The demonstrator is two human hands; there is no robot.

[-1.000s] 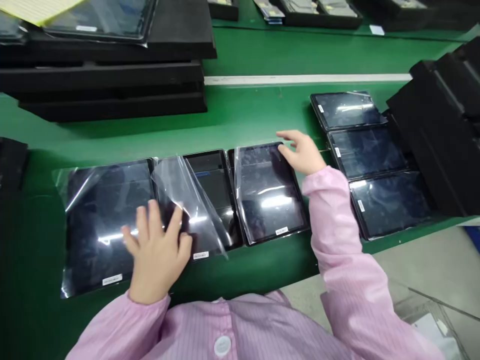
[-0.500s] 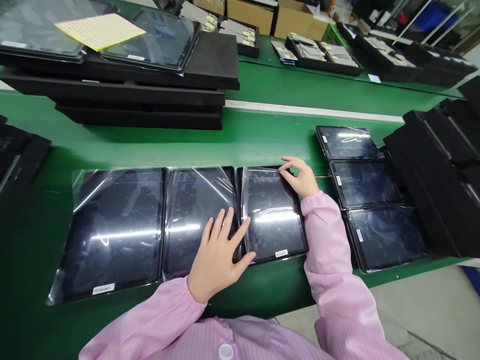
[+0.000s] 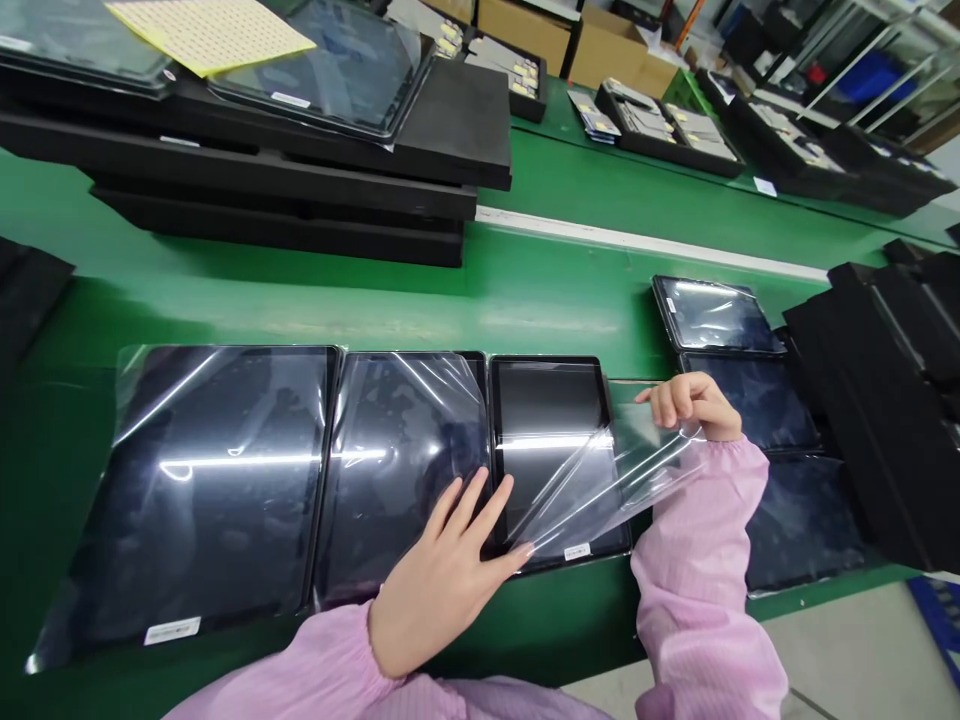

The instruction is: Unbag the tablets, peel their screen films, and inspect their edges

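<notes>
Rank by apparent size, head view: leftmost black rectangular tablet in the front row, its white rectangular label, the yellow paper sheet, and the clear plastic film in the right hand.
1. Black rectangular tablet
2. Clear plastic film and yellow paper sheet, too close to rank
3. White rectangular label

Right hand [image 3: 694,402]: pinching clear film [image 3: 637,470], slanting up off the tablet [image 3: 551,400]!
Left hand [image 3: 446,575]: fingers fanned, thumb right at the film's lower end.
Screen [image 3: 547,415]: upper part bare, white label [image 3: 577,551] below!
</notes>
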